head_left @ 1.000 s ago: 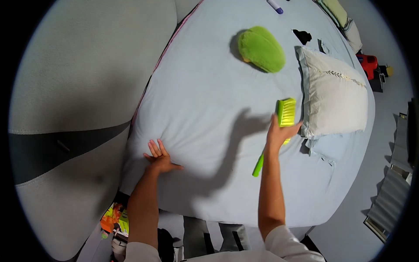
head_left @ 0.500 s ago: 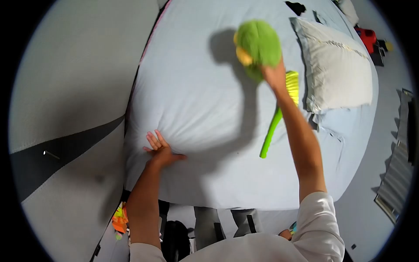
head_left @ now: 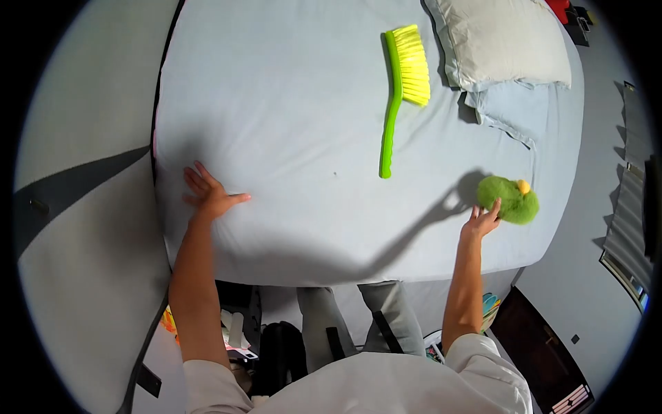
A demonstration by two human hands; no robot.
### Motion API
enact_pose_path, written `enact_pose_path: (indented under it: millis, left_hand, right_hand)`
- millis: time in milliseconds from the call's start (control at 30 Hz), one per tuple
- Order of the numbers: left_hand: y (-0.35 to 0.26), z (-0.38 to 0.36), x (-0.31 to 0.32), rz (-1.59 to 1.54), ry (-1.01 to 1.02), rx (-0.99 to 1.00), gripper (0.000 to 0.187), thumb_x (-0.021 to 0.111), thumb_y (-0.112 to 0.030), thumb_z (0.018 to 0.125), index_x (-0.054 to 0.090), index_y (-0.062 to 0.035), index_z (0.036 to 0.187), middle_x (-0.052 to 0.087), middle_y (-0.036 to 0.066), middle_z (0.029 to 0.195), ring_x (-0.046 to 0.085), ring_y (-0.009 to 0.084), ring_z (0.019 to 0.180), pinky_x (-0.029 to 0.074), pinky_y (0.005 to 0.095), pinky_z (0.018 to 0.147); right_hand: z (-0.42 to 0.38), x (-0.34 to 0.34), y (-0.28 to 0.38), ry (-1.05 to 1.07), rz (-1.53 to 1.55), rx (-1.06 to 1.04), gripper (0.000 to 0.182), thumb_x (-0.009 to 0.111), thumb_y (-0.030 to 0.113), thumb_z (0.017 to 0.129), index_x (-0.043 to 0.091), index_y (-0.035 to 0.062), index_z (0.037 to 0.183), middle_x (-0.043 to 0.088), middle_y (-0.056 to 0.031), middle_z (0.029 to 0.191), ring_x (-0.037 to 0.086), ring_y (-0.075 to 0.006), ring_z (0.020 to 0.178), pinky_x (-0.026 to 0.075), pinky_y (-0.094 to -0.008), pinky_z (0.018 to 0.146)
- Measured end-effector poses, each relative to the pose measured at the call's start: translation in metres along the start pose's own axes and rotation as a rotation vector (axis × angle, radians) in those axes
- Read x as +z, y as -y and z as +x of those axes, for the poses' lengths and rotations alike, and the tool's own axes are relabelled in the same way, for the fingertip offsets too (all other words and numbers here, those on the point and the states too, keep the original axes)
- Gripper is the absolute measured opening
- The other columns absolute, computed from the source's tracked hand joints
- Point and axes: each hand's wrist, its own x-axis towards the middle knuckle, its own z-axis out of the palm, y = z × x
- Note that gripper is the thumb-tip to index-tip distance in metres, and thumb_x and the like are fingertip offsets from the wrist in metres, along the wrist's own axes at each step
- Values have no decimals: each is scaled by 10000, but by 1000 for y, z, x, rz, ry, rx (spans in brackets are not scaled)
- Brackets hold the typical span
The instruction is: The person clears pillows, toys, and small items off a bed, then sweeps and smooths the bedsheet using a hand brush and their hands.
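Observation:
My right hand [head_left: 485,218] grips a fuzzy green plush toy [head_left: 509,200] with a small yellow part, fingers closed on its left end. The toy is over the right side of the bed, and its shadow falls to its left. On the left part of the light bed sheet [head_left: 289,138], my left hand [head_left: 212,198] rests with fingers spread and holds nothing. Between the hands, farther up the bed, lies a bed brush [head_left: 394,96] with a green handle and yellow bristles.
A white pillow [head_left: 503,41] lies at the upper right, with a folded light-blue cloth [head_left: 510,110] below it. A grey padded panel [head_left: 89,103] borders the bed on the left. Beyond the near edge are my legs [head_left: 321,314] and a dark brown door [head_left: 538,345].
My right hand has brought the plush toy from the far part of the bed to the near right side. The view has shifted, and the whole brush now shows. My left hand stays spread.

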Motion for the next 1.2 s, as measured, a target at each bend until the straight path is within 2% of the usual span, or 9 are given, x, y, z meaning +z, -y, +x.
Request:
enact_pose_path:
  millis: [100,267,300,467,600,800,900,1033,1200]
  left_hand:
    - [2,-4,6,-12,-70,1,1642,896,-608,544,-341,-42,1464,-276,311,1555,-264,433,1458,-35,717,1112]
    - [-8,-1,3,64,-70,-83,1652,912,-593,509,-301,-50,1491,-241,275,1585,-219,399,1485,-14,713,1121]
    - [-5,1,5,58,-75,-84,1657,914,-594,501,-298,-53,1493,-236,268,1589,-213,391,1488,-8,713,1121]
    - [-3,0,0,48,-61,-86,1658,914,-595,495,-293,-57,1496,-221,258,1598,-187,383,1498,12,719,1120]
    - [-17,-12,-11,73,-33,-121,1629,911,-580,515,-268,-54,1508,-206,238,1609,-161,367,1507,26,682,1147]
    - [-60,-63,-23,9,-129,-160,1500,893,-516,600,-175,-49,1545,-109,231,1630,-56,368,1518,110,598,1186]
    - [-80,-23,-8,19,-140,-163,1312,873,-443,650,36,-26,1571,61,272,1617,101,413,1498,196,568,1174]
    - [-237,-14,-35,-152,-581,853,833,802,-234,777,373,3,1451,347,320,1479,341,462,1382,323,523,1115]
    - [-510,-61,-61,-976,155,572,949,745,-475,844,244,-21,1509,334,248,1520,345,342,1413,313,485,1127]
  right_hand:
    - [-8,12,-33,-98,-300,-231,722,751,253,880,332,12,1416,434,-169,1356,502,-247,1167,488,-354,936]
    - [-115,120,-63,633,-542,-222,589,791,307,842,528,8,1276,613,-93,1052,593,-171,922,500,-307,817]
    - [-124,145,-67,749,-544,-24,626,772,411,839,554,-8,1250,631,-133,1036,607,-201,926,500,-324,832]
    - [-129,192,-72,769,-1021,-342,435,634,357,893,598,-1,1139,662,-249,1064,638,-394,992,497,-454,871]
    - [-99,138,-67,514,-876,-310,368,579,326,938,587,1,1111,688,-231,975,659,-396,918,497,-481,843]
    - [-18,17,-59,10,-593,-135,354,613,322,946,643,-24,1015,636,-103,829,587,-229,774,473,-361,738]
    - [41,-11,-78,-135,-335,293,286,620,292,891,573,28,789,535,-58,646,505,-183,557,436,-365,538]
    - [89,-22,-87,78,21,825,256,583,236,831,462,97,654,403,-17,522,374,-160,427,338,-347,413]
    - [103,-32,-98,222,-16,859,249,554,231,807,493,58,640,337,-30,474,344,-183,395,339,-347,411]
